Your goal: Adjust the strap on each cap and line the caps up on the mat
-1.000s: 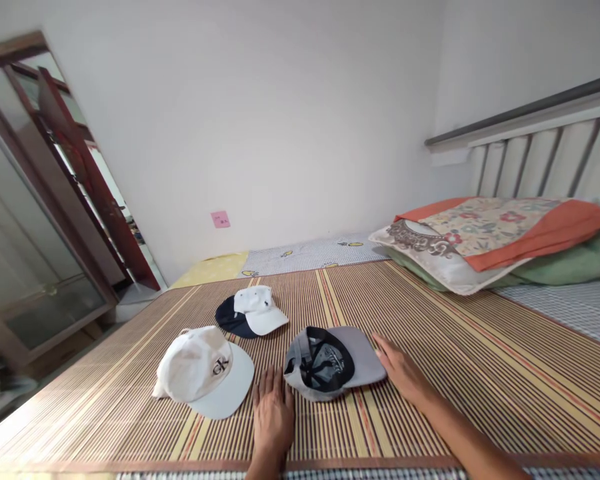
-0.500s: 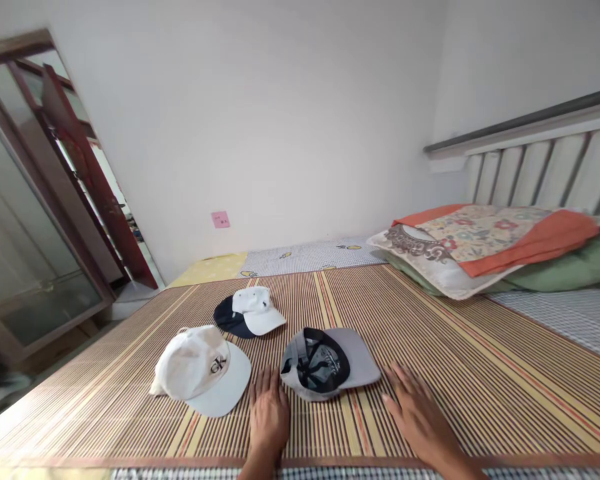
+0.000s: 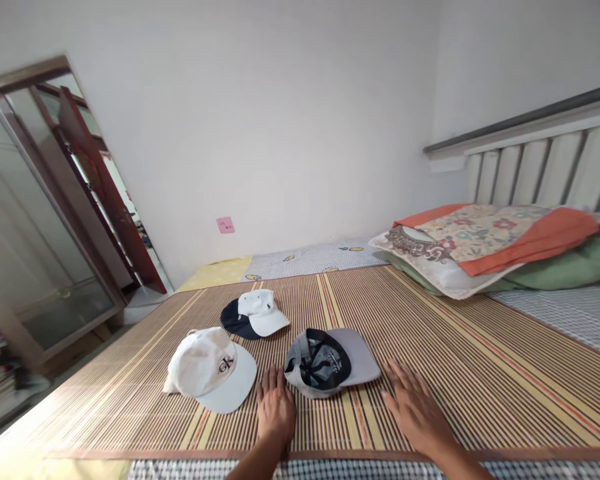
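Note:
My left hand lies flat on the striped bamboo mat, fingers stretched out, its fingertips just short of a grey cap that lies upside down with its dark lining up. My right hand rests flat on the mat to the right of that cap, fingers spread, holding nothing. A white cap with a dark logo sits left of my left hand. Farther back, a small white cap lies on top of a dark navy cap.
Pillows in orange, floral and green covers are piled at the right against a slatted headboard. A mirror or glass door in a brown frame stands at the left. A pink note is stuck on the white wall.
My right hand has drawn back from the grey cap's brim and now lies on the mat beside it. The view has shifted slightly; the caps and my left hand have stayed put.

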Demonstrator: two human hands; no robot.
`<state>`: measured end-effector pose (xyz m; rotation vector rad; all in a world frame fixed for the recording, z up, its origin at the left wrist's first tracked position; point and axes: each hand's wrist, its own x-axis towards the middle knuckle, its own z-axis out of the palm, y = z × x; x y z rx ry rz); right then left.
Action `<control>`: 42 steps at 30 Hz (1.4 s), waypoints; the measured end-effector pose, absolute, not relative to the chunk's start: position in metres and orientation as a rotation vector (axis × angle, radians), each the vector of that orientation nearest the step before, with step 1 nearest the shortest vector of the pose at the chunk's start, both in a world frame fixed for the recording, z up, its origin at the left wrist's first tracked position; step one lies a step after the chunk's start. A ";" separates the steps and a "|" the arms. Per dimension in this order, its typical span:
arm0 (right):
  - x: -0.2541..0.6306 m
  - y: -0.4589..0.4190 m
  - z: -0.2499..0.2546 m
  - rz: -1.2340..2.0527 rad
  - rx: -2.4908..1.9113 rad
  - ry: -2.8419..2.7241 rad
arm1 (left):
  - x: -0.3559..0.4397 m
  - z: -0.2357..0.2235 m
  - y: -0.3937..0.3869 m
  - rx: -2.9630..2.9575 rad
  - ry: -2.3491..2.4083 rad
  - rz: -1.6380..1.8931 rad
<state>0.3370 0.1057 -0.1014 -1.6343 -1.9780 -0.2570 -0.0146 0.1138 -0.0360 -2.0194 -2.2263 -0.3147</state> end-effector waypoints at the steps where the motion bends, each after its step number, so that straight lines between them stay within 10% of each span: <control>1: 0.336 0.105 -0.101 -0.266 -1.637 -1.971 | -0.015 -0.036 0.114 -2.025 -2.223 -0.313; 18: 0.356 0.150 -0.102 -0.177 -1.708 -2.098 | -0.015 -0.038 0.109 -2.077 -2.235 -0.381; 28: 0.338 0.212 -0.105 -0.214 -1.853 -1.600 | -0.021 -0.021 0.160 -1.901 -2.474 -1.751; 42: 0.378 0.217 -0.059 0.239 -1.612 -1.415 | 0.015 -0.021 0.204 -2.214 -2.564 -1.884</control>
